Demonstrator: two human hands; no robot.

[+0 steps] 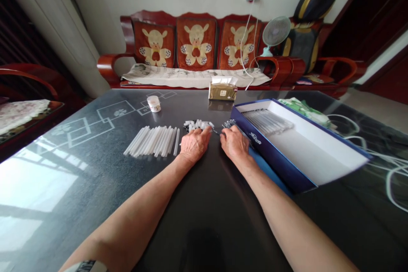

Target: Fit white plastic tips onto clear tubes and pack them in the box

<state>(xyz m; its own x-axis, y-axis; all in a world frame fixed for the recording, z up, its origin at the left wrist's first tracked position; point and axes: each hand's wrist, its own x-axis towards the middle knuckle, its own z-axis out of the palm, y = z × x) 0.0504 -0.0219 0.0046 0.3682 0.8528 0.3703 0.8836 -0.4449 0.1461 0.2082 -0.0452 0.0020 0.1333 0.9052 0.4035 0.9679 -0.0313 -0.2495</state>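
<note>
My left hand (195,143) rests low over the table with its fingers bent together at the near side of a small heap of white and dark caps (198,124). What its fingertips pinch, if anything, is too small to make out. A thin dark stick (216,132), like a pen refill, spans the gap towards my right hand (235,142), whose thumb and fingers close on its end. Just beyond the right knuckles lies a bunch of thin refills (228,123), partly covered by that hand. Left of my hands, whitish translucent pen tubes (153,141) lie side by side in a row.
A blue box with white inside (318,153) stands at right, holding a row of clear pens (267,121). Behind are a tissue box (222,92) and a small white tub (154,104). White cables (389,165) and a green-white packet (304,110) lie right of the box.
</note>
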